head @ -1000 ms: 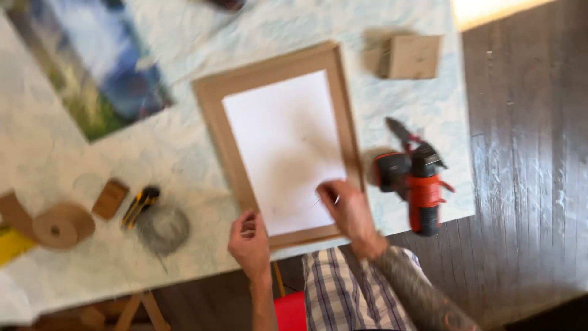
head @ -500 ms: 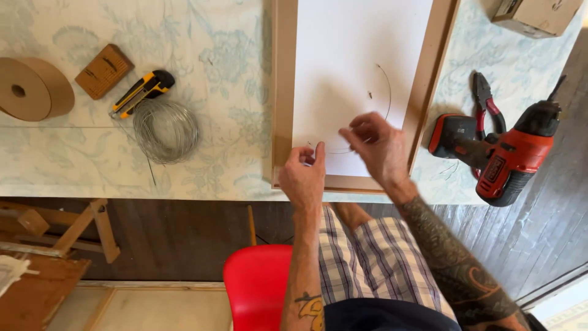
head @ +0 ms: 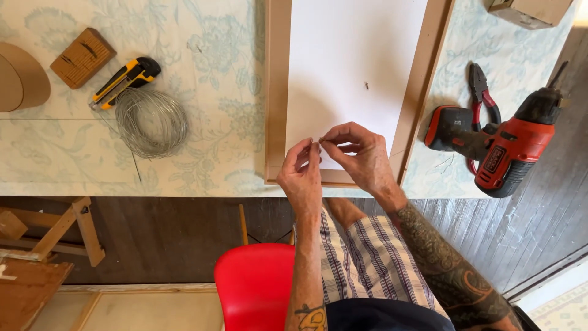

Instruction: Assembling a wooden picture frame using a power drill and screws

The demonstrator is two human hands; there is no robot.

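My left hand (head: pixel 303 175) and my right hand (head: pixel 361 159) meet fingertip to fingertip over the near edge of a wooden picture frame (head: pixel 277 92). Together they pinch a tiny thin piece, too small to identify. The frame lies face down with its white backing board (head: pixel 355 55) up. A small dark speck (head: pixel 366 86) sits on that board. The frame rests on a table covered by a pale floral cloth (head: pixel 202 61).
Left of the frame lie a coil of grey wire (head: pixel 150 122), a yellow utility knife (head: pixel 125 79), a wooden block (head: pixel 82 57) and a brown tape roll (head: pixel 21 76). At right are a red cordless drill (head: pixel 508 147), red-handled pliers (head: pixel 481 92) and a cardboard box (head: pixel 530 9). A red chair (head: pixel 257 285) stands below.
The view has come closer and shifted toward the table's near edge. My hands lifted off the frame and came together; the wire arc seen by my right hand half a second ago no longer shows.
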